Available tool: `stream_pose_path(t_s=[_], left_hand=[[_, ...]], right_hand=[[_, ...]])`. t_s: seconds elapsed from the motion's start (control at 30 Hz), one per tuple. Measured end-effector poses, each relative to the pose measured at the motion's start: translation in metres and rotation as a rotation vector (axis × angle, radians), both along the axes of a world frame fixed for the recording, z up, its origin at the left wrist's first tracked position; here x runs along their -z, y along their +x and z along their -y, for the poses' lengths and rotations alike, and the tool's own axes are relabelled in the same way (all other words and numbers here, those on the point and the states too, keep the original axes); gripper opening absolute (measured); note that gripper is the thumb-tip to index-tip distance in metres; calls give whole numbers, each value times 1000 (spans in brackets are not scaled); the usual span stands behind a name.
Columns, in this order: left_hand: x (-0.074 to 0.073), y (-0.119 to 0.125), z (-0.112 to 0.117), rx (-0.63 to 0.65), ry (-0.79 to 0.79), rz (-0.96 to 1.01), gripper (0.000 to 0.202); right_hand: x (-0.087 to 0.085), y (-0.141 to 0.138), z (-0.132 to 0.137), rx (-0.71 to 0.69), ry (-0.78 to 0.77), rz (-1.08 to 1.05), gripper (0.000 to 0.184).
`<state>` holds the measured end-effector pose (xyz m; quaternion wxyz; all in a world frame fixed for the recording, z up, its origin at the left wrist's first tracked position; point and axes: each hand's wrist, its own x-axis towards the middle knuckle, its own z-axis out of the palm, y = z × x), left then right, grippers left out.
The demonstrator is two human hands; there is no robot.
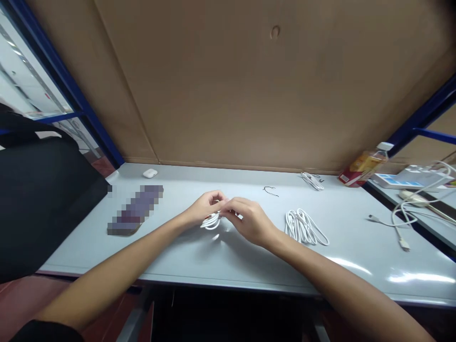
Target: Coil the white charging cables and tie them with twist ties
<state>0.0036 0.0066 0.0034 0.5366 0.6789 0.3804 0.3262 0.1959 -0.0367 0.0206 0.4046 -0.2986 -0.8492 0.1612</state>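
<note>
The left hand (206, 207) partly hides the white cable (213, 222); pixelation blurs a purplish object (139, 209).

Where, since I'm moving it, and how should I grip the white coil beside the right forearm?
Perhaps pinch the white coil across its bunched strands, from above, far side: its loops lie low, with the right forearm along its near side.

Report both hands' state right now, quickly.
Left hand: closed, holding the coiled white cable.
Right hand: closed at the coil's edge; what it pinches is hidden.
</note>
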Motion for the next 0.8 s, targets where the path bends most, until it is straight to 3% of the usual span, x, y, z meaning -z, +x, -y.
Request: stream_pose_path(t_s=[0.27, 0.37, 0.57, 0.7, 0.8], left_hand=[[2, 2, 1, 178, -136, 151, 36], [-2, 3, 2, 135, -103, 112, 38], [-6, 3, 2, 48, -252, 42, 43], [-5, 1, 0, 52, -385, 70, 44], [-4, 0, -2, 79, -318, 9, 46]], right_hand=[[-3, 16, -24, 173, -5, -87, 13], [0, 21, -31, 184, 2, -70, 15], [13, 26, -39, 184, 222, 171, 24], [11, 31, -41, 131, 313, 374, 30], [9, 32, -41, 114, 314, 439, 32]])
